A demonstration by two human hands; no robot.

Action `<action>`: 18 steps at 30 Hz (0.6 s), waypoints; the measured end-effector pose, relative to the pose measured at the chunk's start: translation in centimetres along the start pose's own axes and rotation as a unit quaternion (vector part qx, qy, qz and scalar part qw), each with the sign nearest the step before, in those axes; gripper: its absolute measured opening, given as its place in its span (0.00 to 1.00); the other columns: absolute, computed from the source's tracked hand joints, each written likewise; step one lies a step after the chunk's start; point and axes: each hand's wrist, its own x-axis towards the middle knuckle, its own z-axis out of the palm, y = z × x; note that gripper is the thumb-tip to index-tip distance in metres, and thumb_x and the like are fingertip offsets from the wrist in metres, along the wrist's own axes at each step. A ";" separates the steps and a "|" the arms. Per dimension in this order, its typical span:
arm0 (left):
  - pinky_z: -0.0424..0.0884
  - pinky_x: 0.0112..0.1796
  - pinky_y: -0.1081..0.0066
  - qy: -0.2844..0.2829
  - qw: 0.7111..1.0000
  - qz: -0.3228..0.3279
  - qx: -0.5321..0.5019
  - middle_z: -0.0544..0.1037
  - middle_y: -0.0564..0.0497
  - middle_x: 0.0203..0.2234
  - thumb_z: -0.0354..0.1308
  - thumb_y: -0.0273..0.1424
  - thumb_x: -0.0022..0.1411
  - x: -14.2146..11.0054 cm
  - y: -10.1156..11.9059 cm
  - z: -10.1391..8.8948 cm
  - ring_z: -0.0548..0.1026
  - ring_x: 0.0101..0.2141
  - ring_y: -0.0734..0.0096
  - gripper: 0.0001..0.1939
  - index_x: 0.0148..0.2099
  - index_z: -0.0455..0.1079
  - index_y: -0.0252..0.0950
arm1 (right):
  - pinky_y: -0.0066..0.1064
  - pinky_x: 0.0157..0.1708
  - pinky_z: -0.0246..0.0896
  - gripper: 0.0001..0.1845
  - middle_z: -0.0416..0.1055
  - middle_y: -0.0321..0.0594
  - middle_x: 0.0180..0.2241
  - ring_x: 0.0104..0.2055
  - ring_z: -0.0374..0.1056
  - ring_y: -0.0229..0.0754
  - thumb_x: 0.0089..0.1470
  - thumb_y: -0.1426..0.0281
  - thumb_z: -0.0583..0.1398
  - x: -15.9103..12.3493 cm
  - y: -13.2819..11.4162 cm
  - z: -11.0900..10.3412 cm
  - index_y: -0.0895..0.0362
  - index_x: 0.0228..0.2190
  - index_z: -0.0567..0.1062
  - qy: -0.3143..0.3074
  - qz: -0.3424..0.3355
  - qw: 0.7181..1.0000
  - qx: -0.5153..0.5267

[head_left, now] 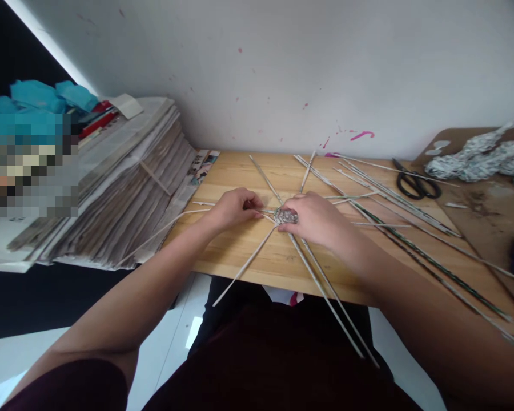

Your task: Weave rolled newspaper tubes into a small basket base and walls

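A small woven base of rolled paper strips (286, 216) lies on the wooden table, with long paper rods spreading out from it like spokes. My right hand (312, 217) grips this base from the right, fingers on its far side and thumb on its near side. To the left, my left hand (240, 205) has its fingers closed on a thin paper strand (192, 212) that runs from the base and curves away to the lower left. One spoke (245, 266) points toward the near left, and two others (325, 291) reach past the table's front edge.
Loose paper rods (402, 205) lie across the right side of the table. Black scissors (416, 184) rest near the wall, beside a brown board (471, 208) carrying a bundle of twisted paper (475, 151). A tall newspaper stack (132, 188) stands at left.
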 end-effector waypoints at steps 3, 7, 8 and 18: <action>0.68 0.30 0.73 -0.002 1.000 0.002 0.024 0.79 0.52 0.28 0.68 0.32 0.49 0.0 0.4 0.2 0.74 0.29 0.72 0.11 0.37 0.77 0.36 | 0.37 0.33 0.58 0.18 0.78 0.43 0.36 0.39 0.70 0.51 0.44 0.58 0.72 0.1 0.0 -0.5 0.52 0.37 0.81 -0.024 0.007 1.000 -0.016; 0.66 0.30 0.72 -0.019 0.997 -0.021 0.071 0.79 0.52 0.27 0.68 0.32 0.49 0.4 1.0 0.1 0.74 0.28 0.71 0.09 0.34 0.77 0.35 | 0.36 0.31 0.55 0.20 0.77 0.43 0.33 0.38 0.69 0.51 0.43 0.55 0.72 0.4 -0.1 -0.3 0.53 0.35 0.80 -0.028 0.020 0.999 -0.025; 0.65 0.29 0.72 -0.024 0.996 -0.026 0.085 0.79 0.52 0.27 0.68 0.32 0.49 0.5 1.2 0.0 0.74 0.28 0.71 0.08 0.33 0.77 0.35 | 0.36 0.32 0.55 0.20 0.76 0.43 0.33 0.38 0.69 0.51 0.45 0.54 0.71 0.5 -0.1 -0.2 0.54 0.35 0.79 -0.017 0.019 0.999 -0.021; 0.59 0.27 0.72 -0.127 0.955 -0.089 0.252 0.78 0.52 0.24 0.67 0.36 0.50 2.7 3.0 -1.6 0.72 0.26 0.69 0.08 0.31 0.77 0.37 | 0.38 0.41 0.56 0.20 0.75 0.47 0.36 0.39 0.65 0.50 0.54 0.52 0.64 -0.2 0.2 0.8 0.56 0.36 0.77 0.036 0.002 0.999 0.016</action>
